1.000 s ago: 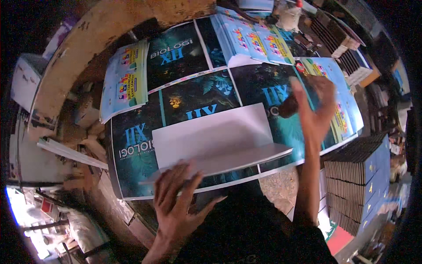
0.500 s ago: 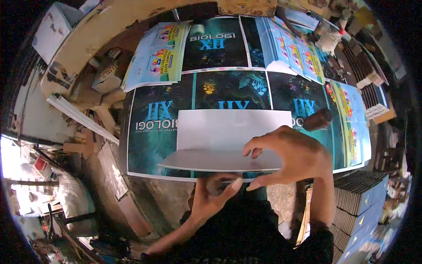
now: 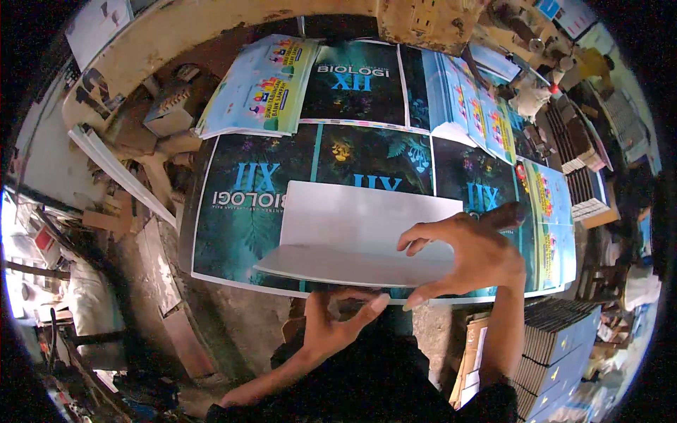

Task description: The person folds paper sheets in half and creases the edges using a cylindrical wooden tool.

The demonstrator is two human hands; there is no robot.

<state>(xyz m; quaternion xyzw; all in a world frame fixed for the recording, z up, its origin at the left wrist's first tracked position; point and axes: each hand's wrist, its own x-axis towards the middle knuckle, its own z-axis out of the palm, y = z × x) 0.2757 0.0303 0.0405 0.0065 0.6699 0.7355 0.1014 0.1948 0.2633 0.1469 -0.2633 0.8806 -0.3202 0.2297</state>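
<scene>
Four o'clock: spread-fingered right hand (image 3: 479, 255) part-hides white paper (image 3: 367, 215). Six: left hand (image 3: 331, 329), finger state I can't tell. Twelve: blue-lettered sheet (image 3: 352, 104).

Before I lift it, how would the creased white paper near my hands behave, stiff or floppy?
The creased white paper would probably flex, since its front edge looks thin. It also seems light: only thin layers show. It might slide easily, lying on the smooth-looking dark printed sheet.

A head-worn fisheye looks down on the white sheet (image 3: 356, 229) nearby.
</scene>
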